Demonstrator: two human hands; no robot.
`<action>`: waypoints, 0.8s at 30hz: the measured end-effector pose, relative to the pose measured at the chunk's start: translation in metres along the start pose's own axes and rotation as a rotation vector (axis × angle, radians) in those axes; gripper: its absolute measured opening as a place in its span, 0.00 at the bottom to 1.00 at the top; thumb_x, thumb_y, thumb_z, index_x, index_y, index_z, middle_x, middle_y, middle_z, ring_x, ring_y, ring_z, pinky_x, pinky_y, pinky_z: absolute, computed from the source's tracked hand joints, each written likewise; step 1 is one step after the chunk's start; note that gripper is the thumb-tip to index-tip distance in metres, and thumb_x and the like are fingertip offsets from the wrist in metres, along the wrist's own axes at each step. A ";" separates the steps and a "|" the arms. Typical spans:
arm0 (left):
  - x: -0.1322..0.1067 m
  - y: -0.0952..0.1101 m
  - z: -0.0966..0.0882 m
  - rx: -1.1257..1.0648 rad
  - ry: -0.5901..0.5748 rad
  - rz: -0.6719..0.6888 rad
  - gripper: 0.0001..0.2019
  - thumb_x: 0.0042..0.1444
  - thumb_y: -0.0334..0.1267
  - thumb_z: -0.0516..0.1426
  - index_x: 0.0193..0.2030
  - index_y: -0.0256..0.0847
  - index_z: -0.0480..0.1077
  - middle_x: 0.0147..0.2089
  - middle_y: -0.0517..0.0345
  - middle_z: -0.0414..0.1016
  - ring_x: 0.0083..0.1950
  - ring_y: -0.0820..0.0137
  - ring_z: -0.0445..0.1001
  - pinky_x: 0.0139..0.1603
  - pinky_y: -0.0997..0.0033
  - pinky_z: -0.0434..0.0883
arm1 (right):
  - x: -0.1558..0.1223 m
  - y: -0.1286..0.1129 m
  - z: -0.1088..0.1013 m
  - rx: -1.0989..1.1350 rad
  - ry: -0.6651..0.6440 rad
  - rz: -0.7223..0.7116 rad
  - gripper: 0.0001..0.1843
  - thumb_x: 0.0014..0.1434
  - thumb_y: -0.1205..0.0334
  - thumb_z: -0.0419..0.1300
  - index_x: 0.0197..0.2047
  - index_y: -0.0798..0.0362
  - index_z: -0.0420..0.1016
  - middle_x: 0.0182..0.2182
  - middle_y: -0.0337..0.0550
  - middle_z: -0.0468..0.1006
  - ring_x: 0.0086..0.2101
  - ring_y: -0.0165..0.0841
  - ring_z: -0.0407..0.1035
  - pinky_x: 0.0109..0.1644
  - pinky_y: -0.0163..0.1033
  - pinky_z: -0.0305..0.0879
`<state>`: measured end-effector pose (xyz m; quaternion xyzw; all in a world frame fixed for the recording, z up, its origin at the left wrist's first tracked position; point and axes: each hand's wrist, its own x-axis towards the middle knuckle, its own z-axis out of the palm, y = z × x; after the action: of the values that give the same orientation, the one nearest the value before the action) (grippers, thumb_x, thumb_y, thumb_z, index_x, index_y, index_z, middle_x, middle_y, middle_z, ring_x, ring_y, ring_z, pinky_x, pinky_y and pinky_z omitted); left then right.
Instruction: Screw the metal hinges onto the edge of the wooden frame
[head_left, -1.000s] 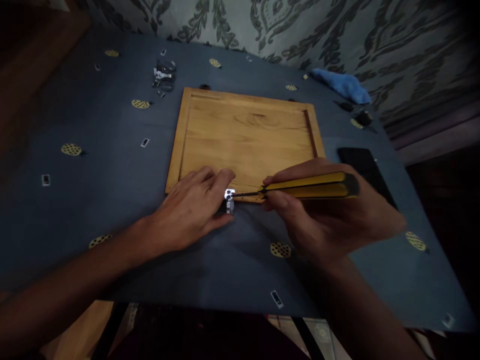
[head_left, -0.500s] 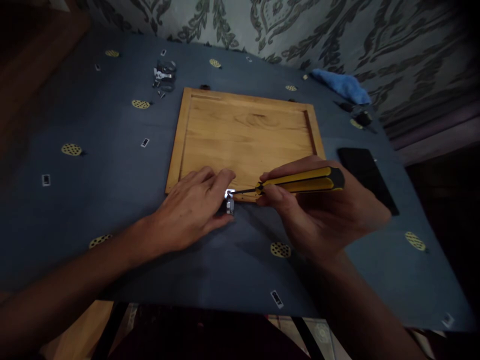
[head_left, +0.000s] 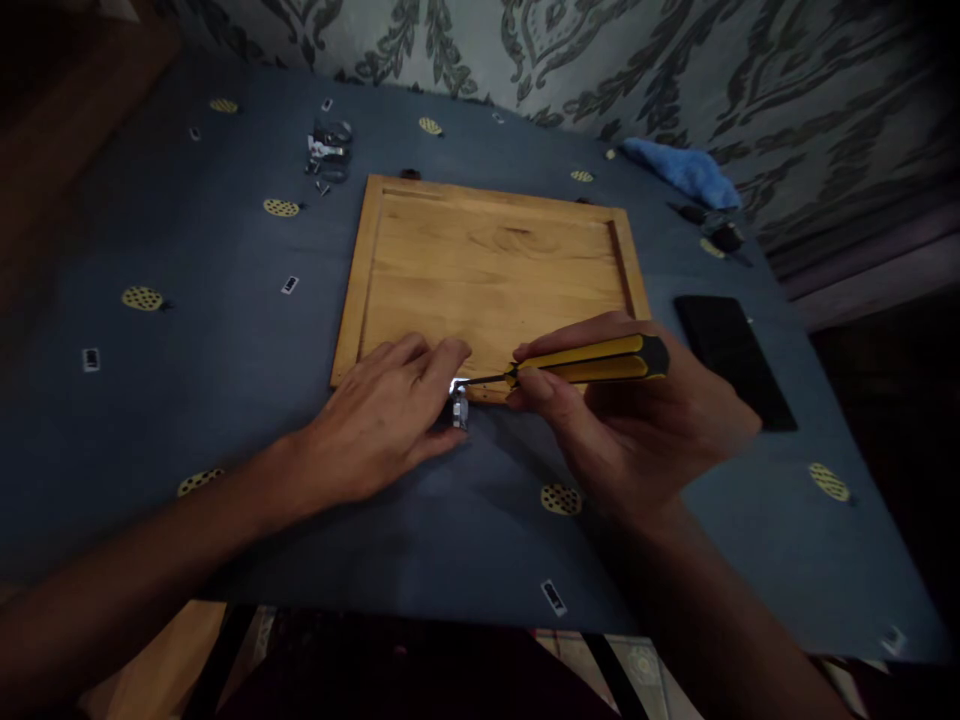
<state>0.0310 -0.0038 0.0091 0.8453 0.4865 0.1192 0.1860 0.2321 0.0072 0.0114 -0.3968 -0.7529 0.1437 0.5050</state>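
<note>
Screwdriver [head_left: 592, 361] pinched in right hand [head_left: 660, 430] meets panel's [head_left: 495, 275] edge hinge [head_left: 460, 412] (left hand [head_left: 382, 425] spread, tablecloth [head_left: 202, 385] stretching leftward).

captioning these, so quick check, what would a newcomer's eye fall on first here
Probably the yellow-and-black screwdriver in the right hand, its shaft pointing at a small shiny metal fitting at the near edge of the wooden panel. The left hand lies over that edge, right beside the fitting. Next might come the blue cloth at the far right of the table, by the patterned wall.
</note>
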 end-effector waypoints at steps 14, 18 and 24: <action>0.000 0.000 0.001 -0.004 0.014 0.006 0.27 0.61 0.41 0.67 0.62 0.41 0.63 0.53 0.48 0.78 0.57 0.53 0.77 0.55 0.54 0.76 | 0.001 -0.001 -0.004 -0.034 -0.007 -0.063 0.05 0.65 0.63 0.69 0.42 0.43 0.78 0.31 0.35 0.83 0.27 0.34 0.76 0.30 0.43 0.72; -0.001 -0.001 0.003 0.004 0.031 0.012 0.27 0.62 0.41 0.67 0.62 0.41 0.63 0.53 0.48 0.78 0.56 0.53 0.77 0.54 0.54 0.76 | 0.001 0.000 -0.004 -0.009 -0.006 -0.079 0.06 0.64 0.64 0.70 0.41 0.45 0.79 0.31 0.35 0.83 0.27 0.32 0.77 0.30 0.41 0.71; 0.000 0.000 0.002 0.012 0.012 0.021 0.28 0.61 0.40 0.68 0.63 0.40 0.62 0.52 0.47 0.79 0.58 0.52 0.77 0.54 0.54 0.76 | 0.001 0.000 -0.005 -0.008 -0.020 -0.062 0.06 0.64 0.61 0.72 0.42 0.45 0.80 0.31 0.34 0.83 0.27 0.31 0.76 0.31 0.40 0.72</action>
<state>0.0319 -0.0042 0.0077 0.8507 0.4794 0.1233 0.1766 0.2358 0.0072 0.0143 -0.3740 -0.7703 0.1290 0.5001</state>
